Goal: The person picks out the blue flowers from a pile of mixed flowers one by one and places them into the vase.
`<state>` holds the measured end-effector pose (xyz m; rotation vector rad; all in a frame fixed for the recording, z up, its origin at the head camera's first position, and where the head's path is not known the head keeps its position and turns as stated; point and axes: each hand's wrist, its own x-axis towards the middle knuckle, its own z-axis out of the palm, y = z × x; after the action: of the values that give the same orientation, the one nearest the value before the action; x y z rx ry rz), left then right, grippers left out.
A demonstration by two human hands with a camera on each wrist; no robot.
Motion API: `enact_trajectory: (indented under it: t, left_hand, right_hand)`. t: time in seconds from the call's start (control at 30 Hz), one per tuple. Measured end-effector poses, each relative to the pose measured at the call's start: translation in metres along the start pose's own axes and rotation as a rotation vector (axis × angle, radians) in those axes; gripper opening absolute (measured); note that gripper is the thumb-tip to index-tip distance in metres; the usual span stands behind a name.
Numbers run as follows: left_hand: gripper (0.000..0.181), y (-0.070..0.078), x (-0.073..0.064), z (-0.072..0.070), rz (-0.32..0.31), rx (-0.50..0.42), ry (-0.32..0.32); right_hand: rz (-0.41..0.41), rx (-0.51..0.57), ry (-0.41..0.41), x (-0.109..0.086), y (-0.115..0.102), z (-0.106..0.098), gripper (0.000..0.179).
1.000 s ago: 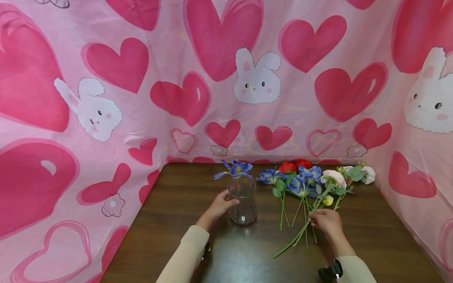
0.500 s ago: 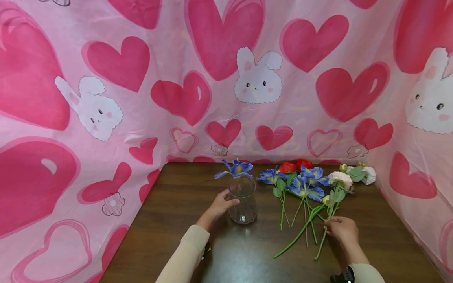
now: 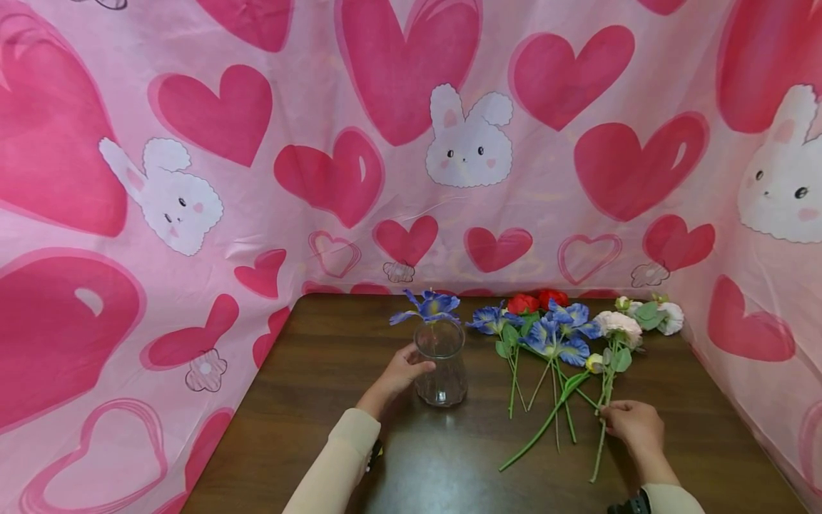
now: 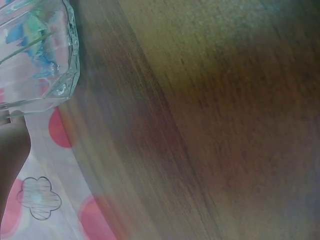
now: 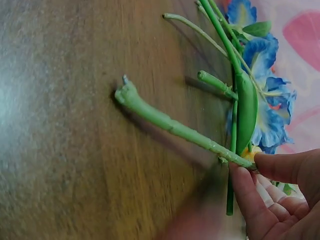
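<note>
In the head view my left hand (image 3: 399, 373) holds the side of a clear glass vase (image 3: 443, 385), which stands upright on the table. One blue iris (image 3: 432, 307) sticks up out of the vase mouth. The vase's faceted base (image 4: 61, 89) fills a corner of the left wrist view. Farther right, my right hand (image 3: 637, 428) pinches the green stem (image 3: 599, 450) of a pale pink flower (image 3: 619, 328) between thumb and fingers. The bare end of that stem (image 5: 170, 125) points away from the fingers in the right wrist view.
Several blue irises (image 3: 546, 339) lie on the brown table (image 3: 334, 335), stems toward me. Red flowers (image 3: 538, 300) and a white flower (image 3: 671, 318) lie behind. A small yellow bloom (image 3: 594, 363) sits beside the pink flower's stem. Heart-patterned cloth (image 3: 321, 86) surrounds the table.
My right hand has moved right and toward me, drawing the pale pink flower's stem away from a thick green stem, which stays behind. The left hand and vase have stayed put.
</note>
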<state>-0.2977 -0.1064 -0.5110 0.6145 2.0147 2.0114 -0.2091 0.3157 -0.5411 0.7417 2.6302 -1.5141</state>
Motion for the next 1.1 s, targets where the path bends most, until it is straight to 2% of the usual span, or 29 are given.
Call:
enact_trajectory:
  t: [0.2,0.57,0.83,1.1]
  left_hand:
    - [0.054,-0.0004,0.0,0.0,0.025,0.0,-0.004]
    - [0.052,0.0006,-0.0001,-0.0009,0.009,0.008,-0.007]
    - [0.051,0.0,0.0001,-0.0013,0.018,0.007,-0.009]
    - [0.055,-0.0008,-0.0005,-0.0024,0.036,0.031,-0.023]
  right_hand:
    - [0.01,0.014,-0.032,-0.0006,-0.0003,-0.0024,0.036]
    - [-0.009,0.018,-0.066,-0.0017,-0.0011,-0.001,0.038]
    - [-0.048,-0.109,-0.008,-0.0046,-0.001,-0.0084,0.033]
    - [-0.052,-0.144,-0.02,-0.0032,-0.0004,-0.0103,0.035]
